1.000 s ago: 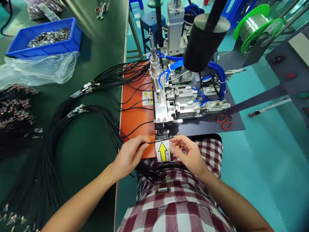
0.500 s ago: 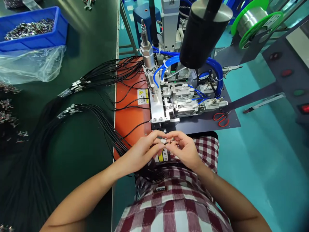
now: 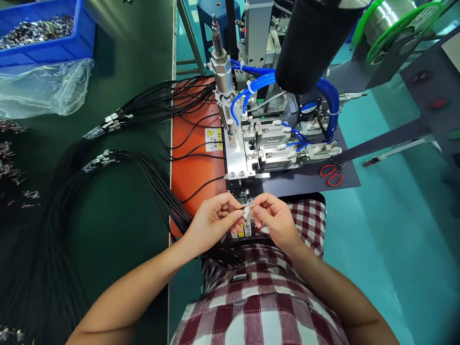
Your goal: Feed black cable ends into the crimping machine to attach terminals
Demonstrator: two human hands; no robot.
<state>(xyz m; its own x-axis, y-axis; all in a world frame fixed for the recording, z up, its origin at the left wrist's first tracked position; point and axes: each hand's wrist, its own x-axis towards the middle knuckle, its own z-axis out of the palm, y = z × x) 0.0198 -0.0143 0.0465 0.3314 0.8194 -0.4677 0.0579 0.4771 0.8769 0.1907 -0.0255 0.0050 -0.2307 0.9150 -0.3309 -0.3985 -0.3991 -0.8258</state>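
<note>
Two things are cut off at far left: a blue plastic bin (image 3: 46, 33) of small metal parts, clipped by the top edge, and scattered metal bits at the frame's edge, too blurred to identify. Crumpled clear plastic bag (image 3: 43, 91) lies just below the bin. Bundles of black cables (image 3: 143, 165) sweep across the dark green counter (image 3: 118, 230) onto an orange flat mat (image 3: 196, 165), then pass out of sight beneath the left hand (image 3: 212, 223).

Left hand: thumb and fingers pinched narrow on a thin cable end with pale tip (image 3: 247, 207), just in front of the silver metal machine (image 3: 247, 153). Right hand (image 3: 275, 220): pinched on the same tip, fingertips nearly meeting the left's. Tip detail too small to read. Yellow-arrow label (image 3: 241, 232) is mostly hidden behind both hands.

Black cylinder (image 3: 316, 43) cropped at top. Red-handled scissors (image 3: 331, 175) lie right of the machine. Green wire spool (image 3: 398, 28) partly out of frame.
</note>
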